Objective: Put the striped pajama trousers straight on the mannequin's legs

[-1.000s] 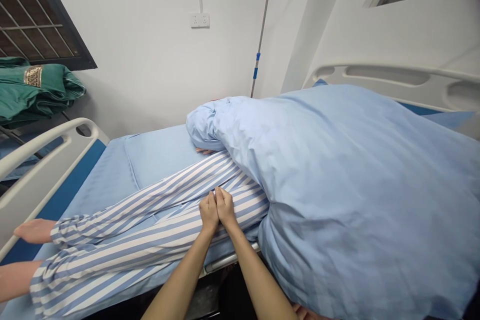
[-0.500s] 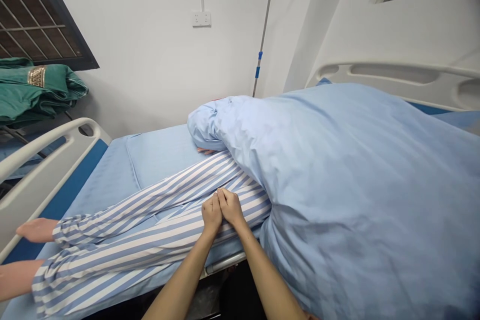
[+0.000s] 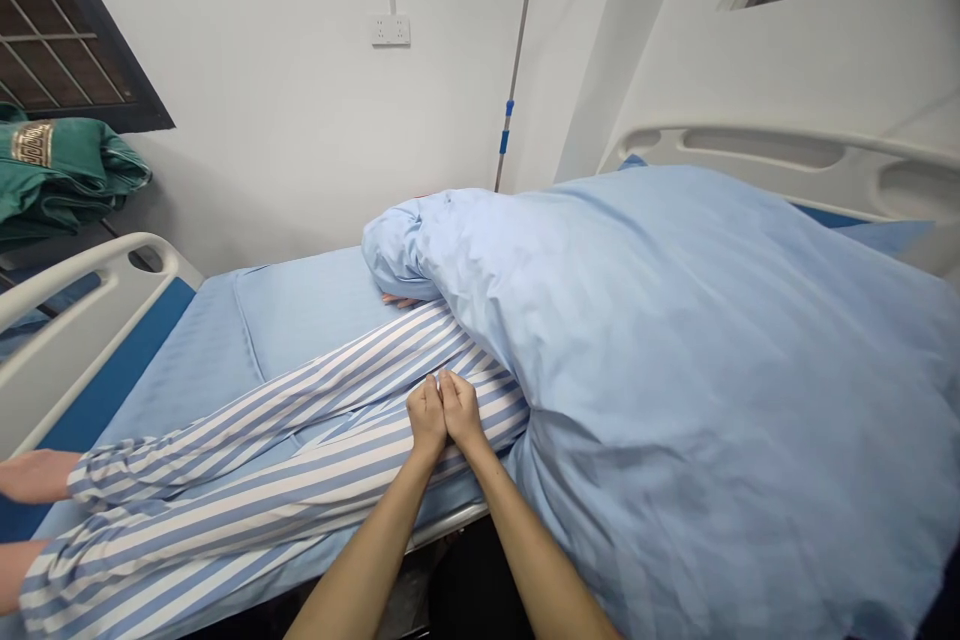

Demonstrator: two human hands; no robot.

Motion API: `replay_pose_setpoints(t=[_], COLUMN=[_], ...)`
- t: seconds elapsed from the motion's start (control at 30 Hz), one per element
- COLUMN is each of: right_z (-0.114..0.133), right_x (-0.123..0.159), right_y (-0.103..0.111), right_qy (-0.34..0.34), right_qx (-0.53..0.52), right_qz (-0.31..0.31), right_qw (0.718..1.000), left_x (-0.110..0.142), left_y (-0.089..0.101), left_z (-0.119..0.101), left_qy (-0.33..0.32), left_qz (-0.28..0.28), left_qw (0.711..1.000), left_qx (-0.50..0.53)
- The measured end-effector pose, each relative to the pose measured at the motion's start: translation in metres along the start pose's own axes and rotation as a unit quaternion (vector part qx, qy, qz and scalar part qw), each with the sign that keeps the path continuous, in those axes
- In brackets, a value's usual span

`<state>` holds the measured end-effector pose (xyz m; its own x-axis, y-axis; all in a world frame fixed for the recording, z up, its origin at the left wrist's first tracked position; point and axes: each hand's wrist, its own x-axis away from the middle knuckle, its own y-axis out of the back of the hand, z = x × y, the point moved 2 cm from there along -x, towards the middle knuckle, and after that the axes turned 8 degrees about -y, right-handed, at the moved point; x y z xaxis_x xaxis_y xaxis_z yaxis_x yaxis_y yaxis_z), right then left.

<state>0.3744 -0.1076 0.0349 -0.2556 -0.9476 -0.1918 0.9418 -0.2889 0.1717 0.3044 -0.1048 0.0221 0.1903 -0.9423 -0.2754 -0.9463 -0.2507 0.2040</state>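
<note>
A figure lies on the hospital bed in blue-and-white striped trousers (image 3: 247,480), its upper body hidden under a light blue quilt (image 3: 675,350). My left hand (image 3: 426,417) and my right hand (image 3: 460,412) sit side by side, touching each other, on the near thigh just beside the quilt's edge. The fingers of both are held together and curled down onto the striped leg. Bare feet (image 3: 34,475) show at the far left.
A white and blue footboard (image 3: 90,330) stands at the left and a white headboard (image 3: 787,155) at the right. An IV pole (image 3: 511,80) and a wall socket (image 3: 391,29) are behind the bed. Folded green cloth (image 3: 52,170) lies at the upper left.
Both hands stay together on the thigh, kneading slightly in place. The view has shifted a little to the right, so the feet sit nearer the left edge.
</note>
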Motion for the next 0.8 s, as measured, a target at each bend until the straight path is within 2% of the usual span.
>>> replay_pose_setpoints(t=[0.17,0.27,0.37,0.5,0.6,0.7,0.8], right_z=[0.011,0.007,0.0,-0.008,-0.012,-0.014,-0.009], right_x=[-0.009,-0.009,-0.008,-0.011,-0.013,-0.014,-0.015], right_y=[0.011,0.015,0.016,0.02,0.024,0.026,0.026], right_qy=[0.044,0.055,0.052,0.036,0.018,0.006,0.004], right_qx=[0.136,0.153,0.133,0.032,-0.037,-0.06,-0.044], right_qz=[0.043,0.042,0.027,0.005,-0.022,-0.042,-0.041], right_qw=[0.989,0.986,0.989,0.999,0.999,0.997,0.998], left_x=[0.001,0.003,0.001,-0.008,-0.012,-0.009,-0.005], left_y=[-0.001,-0.001,-0.003,-0.016,-0.027,-0.032,-0.032], left_z=[-0.004,-0.005,-0.007,-0.02,-0.026,-0.022,-0.014], left_qy=[-0.01,-0.009,-0.012,-0.001,0.014,0.023,-0.003], left_qz=[0.032,0.026,0.029,0.045,0.021,0.007,0.019], left_qw=[0.999,0.999,0.999,0.999,0.998,1.0,0.999], left_qx=[-0.024,-0.038,-0.024,0.028,0.055,0.018,-0.03])
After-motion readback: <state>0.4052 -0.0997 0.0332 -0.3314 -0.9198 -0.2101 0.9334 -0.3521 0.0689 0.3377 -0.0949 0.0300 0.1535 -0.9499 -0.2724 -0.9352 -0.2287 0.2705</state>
